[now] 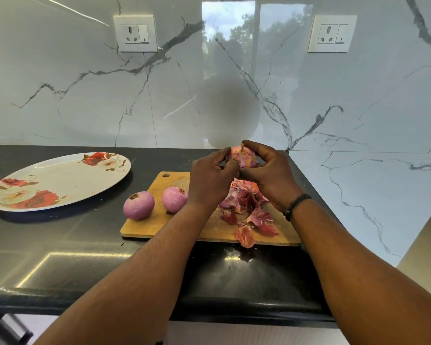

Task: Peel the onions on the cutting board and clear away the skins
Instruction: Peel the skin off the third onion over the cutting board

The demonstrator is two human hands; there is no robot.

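Two peeled onions at left end of cutting board: left onion, second onion just right of it. Floral plate far left on black counter. Left hand and right hand together above board, both gripping partly skinned onion. Skins heaped on right half of board, one hanging over near edge.

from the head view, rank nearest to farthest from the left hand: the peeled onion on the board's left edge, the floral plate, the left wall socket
1. Peeled purple onion, at the wooden cutting board's left edge, left of and below the left hand.
2. Oval floral plate, farther left on the black counter.
3. White wall socket, high on the marble backsplash.
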